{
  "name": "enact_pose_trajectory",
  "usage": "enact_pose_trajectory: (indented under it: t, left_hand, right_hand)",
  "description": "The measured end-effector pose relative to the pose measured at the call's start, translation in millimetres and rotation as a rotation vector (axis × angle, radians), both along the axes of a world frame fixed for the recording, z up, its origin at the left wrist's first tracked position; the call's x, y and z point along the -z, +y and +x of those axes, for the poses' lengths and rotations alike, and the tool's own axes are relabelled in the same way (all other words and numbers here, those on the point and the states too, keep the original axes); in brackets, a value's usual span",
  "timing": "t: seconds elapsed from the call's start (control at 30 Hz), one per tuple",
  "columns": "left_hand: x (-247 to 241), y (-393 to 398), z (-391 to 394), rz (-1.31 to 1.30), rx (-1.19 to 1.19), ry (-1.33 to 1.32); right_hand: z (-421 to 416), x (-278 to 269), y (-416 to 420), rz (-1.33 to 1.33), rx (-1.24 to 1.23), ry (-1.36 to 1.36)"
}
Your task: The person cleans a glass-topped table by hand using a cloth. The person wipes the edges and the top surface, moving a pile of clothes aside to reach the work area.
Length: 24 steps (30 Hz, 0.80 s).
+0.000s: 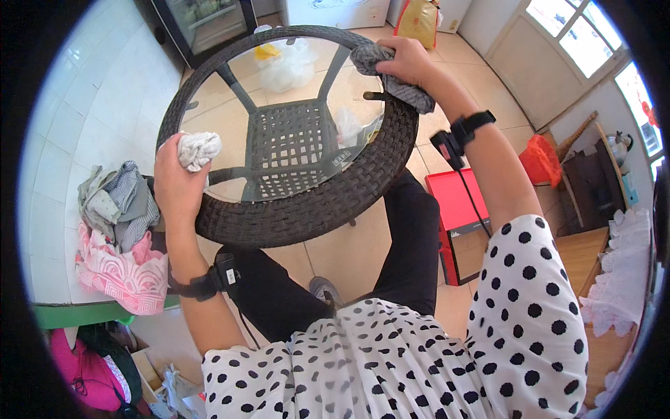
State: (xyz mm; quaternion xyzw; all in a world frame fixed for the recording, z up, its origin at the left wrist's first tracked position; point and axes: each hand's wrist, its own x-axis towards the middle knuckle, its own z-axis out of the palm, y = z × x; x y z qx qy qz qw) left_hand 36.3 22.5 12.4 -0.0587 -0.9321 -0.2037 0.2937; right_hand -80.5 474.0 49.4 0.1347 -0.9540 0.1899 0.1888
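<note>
In front of me stands a round table with a dark woven wicker rim and a clear glass top. Through the glass a woven lower shelf shows. My left hand grips a crumpled white cloth at the rim's left side. At the far right of the rim, my right hand holds a grey striped cloth, part of which drapes along the wicker. Each forearm wears a black strap with a small device and a cable.
Crumpled clothes and a pink patterned cloth lie on a green-edged surface at left. To the right, a red box sits on the tiled floor. Behind the table are plastic bags, a glass-door fridge and a yellow bag.
</note>
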Motion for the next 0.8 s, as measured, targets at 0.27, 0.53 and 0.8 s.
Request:
enact_pose_trajectory:
  t: [0.27, 0.53, 0.8]
  left_hand:
    - [3.0, -7.6, 13.8, -0.002, -0.019, 0.008]
    - [-1.0, -11.0, 11.9, -0.012, 0.015, 0.021]
    - [4.2, -10.7, 2.7, -0.011, 0.03, 0.012]
  right_hand:
    - [135.7, 3.8, -55.7, -0.071, -0.577, 0.024]
    - [56.5, 27.7, -14.4, -0.102, -0.412, 0.181]
    - [37.3, 9.3, -11.1, -0.131, -0.133, -0.011]
